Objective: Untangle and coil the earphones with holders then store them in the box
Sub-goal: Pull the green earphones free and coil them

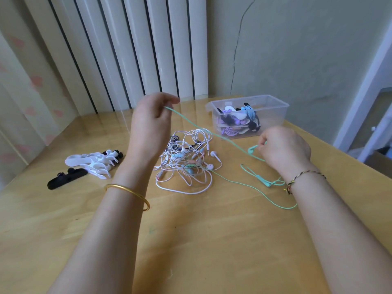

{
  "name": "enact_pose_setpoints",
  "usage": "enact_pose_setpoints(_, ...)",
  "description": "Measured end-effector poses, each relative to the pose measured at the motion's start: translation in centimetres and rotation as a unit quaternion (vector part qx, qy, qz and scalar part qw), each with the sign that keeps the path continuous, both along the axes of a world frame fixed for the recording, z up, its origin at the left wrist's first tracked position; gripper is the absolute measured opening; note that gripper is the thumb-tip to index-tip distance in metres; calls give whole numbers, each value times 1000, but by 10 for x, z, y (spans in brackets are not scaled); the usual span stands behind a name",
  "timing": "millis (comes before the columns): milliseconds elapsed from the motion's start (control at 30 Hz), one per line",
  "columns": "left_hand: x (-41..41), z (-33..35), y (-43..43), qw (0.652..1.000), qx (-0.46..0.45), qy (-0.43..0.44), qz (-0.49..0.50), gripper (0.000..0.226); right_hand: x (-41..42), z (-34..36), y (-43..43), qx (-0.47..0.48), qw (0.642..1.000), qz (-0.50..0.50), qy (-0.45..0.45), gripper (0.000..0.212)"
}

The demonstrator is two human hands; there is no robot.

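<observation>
Pale wood is spreading across the table [191, 240], with a white ribbed radiator [137, 49] standing behind it against a cracked wall. Raised above the tabletop, the left hand [150, 122] is pinching one end of a mint-green earphone cable [233, 145] between thumb and curled fingers, a gold bangle [129, 193] sitting on its wrist. The right hand [284, 147], lower and wearing a braided bracelet [305, 177], is curling its fingers round a small loop of the same cable. Between the two hands the cable is stretching taut on a slant; the rest of it is trailing over the table under the right wrist and running back toward a tangle of white and coloured earphones [186, 162] lying between the forearms. Beyond the right hand, a clear plastic box [273, 115] is sitting open near the far edge, holding earphones already wound on holders. Well to the left of the tangle, white holders [91, 162] are lying in a heap, a black holder [63, 180] just beside them.
</observation>
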State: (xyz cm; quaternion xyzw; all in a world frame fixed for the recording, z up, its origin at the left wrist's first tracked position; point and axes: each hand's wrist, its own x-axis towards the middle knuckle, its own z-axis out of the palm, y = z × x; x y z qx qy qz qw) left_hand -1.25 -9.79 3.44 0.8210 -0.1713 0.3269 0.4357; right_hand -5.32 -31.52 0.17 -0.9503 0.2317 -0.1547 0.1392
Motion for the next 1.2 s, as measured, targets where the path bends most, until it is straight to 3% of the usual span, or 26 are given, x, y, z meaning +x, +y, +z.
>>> enact_pose_setpoints(100, -1, 2, 3, 998, 45, 18, 37, 26, 0, -3, 7, 16, 998, 54, 15, 12)
enact_pose_setpoints(200, -5, -4, -8, 993, 60, 102, -31, 26, -2, -5, 18, 24, 991, 129, 26, 7)
enact_pose_setpoints(267, -7, -8, -19, 988, 86, 107, -67, 26, -1, -6, 18, 7, 991, 128, 26, 18)
enact_pose_setpoints(333, -10, -10, -27, 987, 97, 90, -94, 27, -3, -2, 17, -5, 994, 110, -29, 30)
enact_pose_setpoints(400, -13, -11, -35, 987, 75, 78, -118, 30, -8, 5, 19, 43, 980, 133, -142, 44)
enact_pose_setpoints(467, -17, -11, -40, 986, 42, 84, -136, 29, -12, 13, 24, 197, 934, 211, -210, 50)
enact_pose_setpoints(533, -18, -12, -43, 984, 17, 97, -151, 27, -16, 18, 32, 318, 889, 288, -158, 48)
enact_pose_setpoints(633, -18, -13, -43, 981, -6, 112, -158, 29, -15, 12, 36, 352, 851, 377, -97, 31)
enact_pose_setpoints(767, -12, -21, -40, 984, 32, 123, -124, 29, -4, 12, 30, 467, 794, 279, -271, 23)
enact_pose_setpoints(833, -8, -26, -38, 977, 113, 154, -99, 24, -5, 18, 25, 519, 754, 231, -331, 22)
enact_pose_setpoints(900, -6, -32, -37, 948, 234, 197, -90, 17, -6, 19, 22, 568, 713, 226, -345, 39)
enact_pose_setpoints(933, -5, -37, -36, 929, 287, 215, -89, 16, -6, 17, 23, 568, 712, 226, -347, 40)
enact_pose_setpoints(967, -5, -41, -36, 912, 332, 223, -87, 18, -7, 15, 24, 523, 743, 220, -355, 33)
enact_pose_setpoints(1033, -2, -48, -36, 892, 393, 212, -75, 25, -6, 9, 24, 327, 854, 201, -351, 27)
enact_pose_setpoints(1067, 0, -49, -35, 889, 405, 205, -66, 29, -4, 6, 24, 246, 889, 205, -327, 30)
enact_pose_setpoints(1200, 4, -52, -30, 889, 405, 194, -83, 35, 1, -12, 32, 172, 949, 253, -73, 25)
